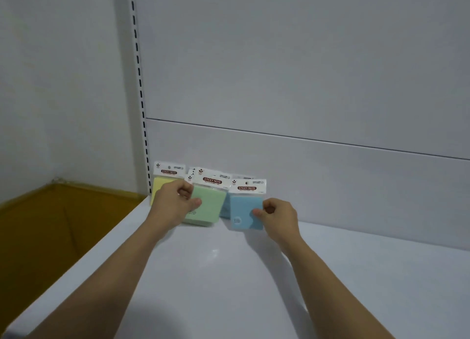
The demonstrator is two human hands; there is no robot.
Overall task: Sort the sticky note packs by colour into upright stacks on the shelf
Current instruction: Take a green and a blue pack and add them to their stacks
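Observation:
Three groups of sticky note packs stand upright against the back panel of the white shelf (229,275). The yellow pack (159,183) is at the far left, partly hidden behind my left hand (175,201). The green stack (212,206) leans in the middle, and my left hand pinches its left edge with thumb on the front. The blue stack (243,211) stands to its right; my right hand (278,218) pinches the front blue pack at its right edge. Each pack has a white "STICKY NOTE" header card.
A slotted upright rail (139,84) runs up the left end of the back panel (305,84). Left of the shelf lies a brown-yellow floor area (50,224) below a white wall. The shelf surface stretches toward me and to the right.

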